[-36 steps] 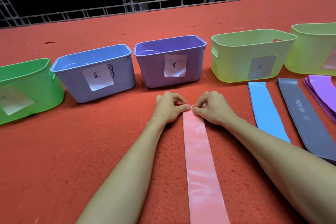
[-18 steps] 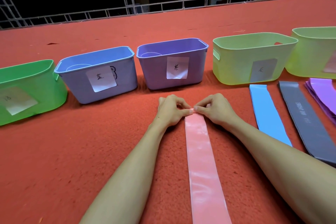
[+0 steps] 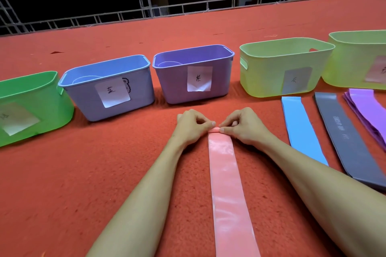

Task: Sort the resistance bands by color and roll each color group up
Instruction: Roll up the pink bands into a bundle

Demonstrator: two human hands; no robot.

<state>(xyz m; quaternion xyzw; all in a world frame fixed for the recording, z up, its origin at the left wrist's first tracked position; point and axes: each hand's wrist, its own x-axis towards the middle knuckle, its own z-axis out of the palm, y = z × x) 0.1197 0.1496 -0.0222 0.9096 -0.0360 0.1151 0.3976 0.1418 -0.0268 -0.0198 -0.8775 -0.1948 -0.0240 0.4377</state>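
Pink band [image 3: 226, 183], head view: stretched flat along the red carpeted surface [image 3: 83, 173], from the bottom edge of the frame up to the middle, far end caught between both hands. Left hand [image 3: 193, 127] and right hand [image 3: 244, 127] side by side at centre frame, each grip clamped on that far end, thumb and forefinger tips pinching from either side, remaining fingers curled.

Against half a second ago: far end no longer flat under the fingertips but turned over into a small tight roll [image 3: 213, 130], barely one turn thick. Judged the opening of the rolling step for the pink colour, with nearly the whole length left to wind toward the bottom of the frame. Even pressure from both sides called for next; otherwise likely to skew into a cone or spring open, given the slick, glossy look of the material.

Right of frame: blue band [image 3: 300, 129], dark grey band [image 3: 346, 137] and a stack of purple bands [image 3: 369, 108], all flat, unrolled, well apart from the hands.

Across the upper middle, in a row: green bin [image 3: 31, 98], blue bin [image 3: 83, 100], purple bin [image 3: 173, 83], yellow-green bin [image 3: 267, 73] and second yellow-green bin [image 3: 355, 58] at the right edge, each with a paper label. Pale curved shapes inside the blue and purple bins, too hidden to identify.
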